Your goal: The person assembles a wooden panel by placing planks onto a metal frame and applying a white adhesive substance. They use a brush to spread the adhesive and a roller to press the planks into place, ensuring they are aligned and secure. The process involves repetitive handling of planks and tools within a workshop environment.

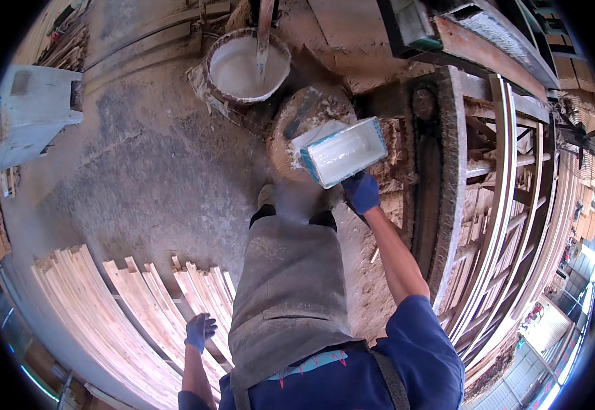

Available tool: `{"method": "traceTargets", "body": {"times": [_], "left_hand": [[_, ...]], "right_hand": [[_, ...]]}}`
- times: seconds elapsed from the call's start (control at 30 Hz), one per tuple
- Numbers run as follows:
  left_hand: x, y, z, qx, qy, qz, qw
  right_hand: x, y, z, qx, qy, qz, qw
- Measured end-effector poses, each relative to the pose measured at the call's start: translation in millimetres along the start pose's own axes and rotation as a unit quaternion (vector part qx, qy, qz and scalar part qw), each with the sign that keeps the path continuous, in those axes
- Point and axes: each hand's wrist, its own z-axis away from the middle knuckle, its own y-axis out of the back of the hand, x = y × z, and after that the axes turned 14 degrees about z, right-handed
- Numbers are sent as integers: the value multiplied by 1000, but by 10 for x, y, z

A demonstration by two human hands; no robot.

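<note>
My right hand [361,192], in a blue glove, is closed on the near edge of a rectangular tub [345,152] with blue-green sides. White liquid coats its inside. The tub is over a round, stump-like stand [281,147] crusted with dried white stuff. Beyond the stand, to the left, is a round bucket [241,94] of white liquid with a flat wooden stick [264,42] standing in it. Down at the lower left, my left hand [200,331], also gloved, hangs over bundles of pale wood strips [148,301], fingers apart and holding nothing.
On the right runs a long machine frame [448,184] with long wood strips [504,178] along it. A grey metal box [32,116] stands at far left, and a fan [584,137] at far right. Planks [154,48] lie on the dusty floor [154,178] at upper left.
</note>
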Motion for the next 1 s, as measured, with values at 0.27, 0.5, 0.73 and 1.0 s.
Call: {"method": "traceTargets", "body": {"times": [0.27,0.5,0.73,1.0], "left_hand": [[115,19,130,5,-16,6,1000],[549,-109,-214,-77,-70,-48,993],[1484,-982,-416,-205,27,-85,975],[1397,-4567,2745,-586,-151,-300,738]], "right_hand": [[105,-546,-416,10,-30,129,991],[104,-400,-301,-90,27,200,975],[-36,764,1331,57,-31,70,995],[1065,1775,4334,392,-304,-59,866]]}}
